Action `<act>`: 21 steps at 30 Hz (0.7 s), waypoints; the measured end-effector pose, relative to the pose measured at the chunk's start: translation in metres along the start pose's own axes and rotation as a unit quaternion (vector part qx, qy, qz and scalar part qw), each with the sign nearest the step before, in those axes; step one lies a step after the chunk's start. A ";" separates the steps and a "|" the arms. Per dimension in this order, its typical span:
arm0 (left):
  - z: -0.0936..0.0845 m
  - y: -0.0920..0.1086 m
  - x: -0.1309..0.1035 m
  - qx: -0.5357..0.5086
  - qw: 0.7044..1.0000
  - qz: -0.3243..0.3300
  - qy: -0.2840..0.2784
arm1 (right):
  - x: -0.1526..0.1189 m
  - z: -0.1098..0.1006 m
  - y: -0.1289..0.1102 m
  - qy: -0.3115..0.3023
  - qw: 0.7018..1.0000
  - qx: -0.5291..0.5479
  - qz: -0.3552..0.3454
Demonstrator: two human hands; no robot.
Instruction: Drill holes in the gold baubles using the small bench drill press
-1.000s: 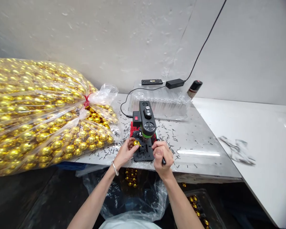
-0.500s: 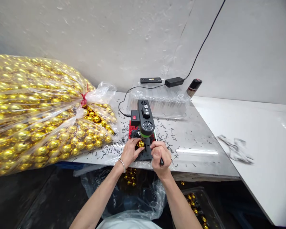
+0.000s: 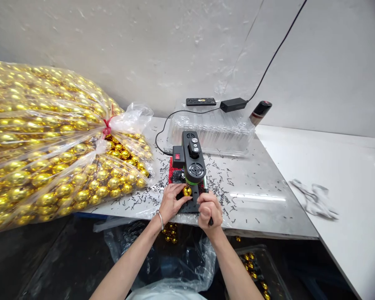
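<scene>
Under the head of a black bench machine [image 3: 193, 154] sits a shiny gold ball [image 3: 187, 191]. My left hand [image 3: 171, 201], with a bracelet at the wrist, has its thumb and fingers closed on the ball from the left. My right hand [image 3: 210, 210] is wrapped round the black-tipped lever [image 3: 210, 221] at the machine's right side. Short black scraps lie on the metal tabletop [image 3: 253, 175] around the machine, and red material [image 3: 171, 164] shows at its base.
A big clear bag of gold balls [image 3: 43, 146] fills the left. Behind the machine are a clear plastic tray [image 3: 212, 133], a power adapter [image 3: 233, 104] and a dark bottle [image 3: 261, 111]. White gloves [image 3: 315, 200] lie right. Below are a plastic bag [image 3: 193, 266] and a bin [image 3: 268, 266].
The camera view has shifted slightly. Both hands keep their places at the ball and the lever, the right hand slightly lower against the machine.
</scene>
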State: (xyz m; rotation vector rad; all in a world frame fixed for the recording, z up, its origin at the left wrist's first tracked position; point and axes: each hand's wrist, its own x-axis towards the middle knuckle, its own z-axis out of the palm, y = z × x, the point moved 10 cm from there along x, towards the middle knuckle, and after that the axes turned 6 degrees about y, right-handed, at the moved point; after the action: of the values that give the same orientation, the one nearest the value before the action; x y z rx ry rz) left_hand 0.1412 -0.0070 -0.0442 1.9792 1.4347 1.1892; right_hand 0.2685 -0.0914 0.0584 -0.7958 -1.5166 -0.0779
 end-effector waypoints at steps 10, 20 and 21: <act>-0.001 0.002 0.000 -0.016 1.000 0.004 0.004 | -0.011 0.000 0.009 0.024 1.000 -0.020 -0.004; -0.001 0.000 0.003 -0.035 0.999 -0.014 0.012 | 0.017 -0.003 -0.007 0.035 0.999 -0.003 -0.029; -0.001 -0.001 0.003 -0.043 0.999 -0.018 0.013 | 0.025 -0.004 -0.010 0.036 0.999 0.001 -0.022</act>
State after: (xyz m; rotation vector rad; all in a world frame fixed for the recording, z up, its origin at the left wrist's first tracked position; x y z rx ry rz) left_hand 0.1401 -0.0037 -0.0427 1.8788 1.4025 1.2442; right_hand 0.2699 -0.0905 0.0852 -0.7512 -1.4662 -0.1365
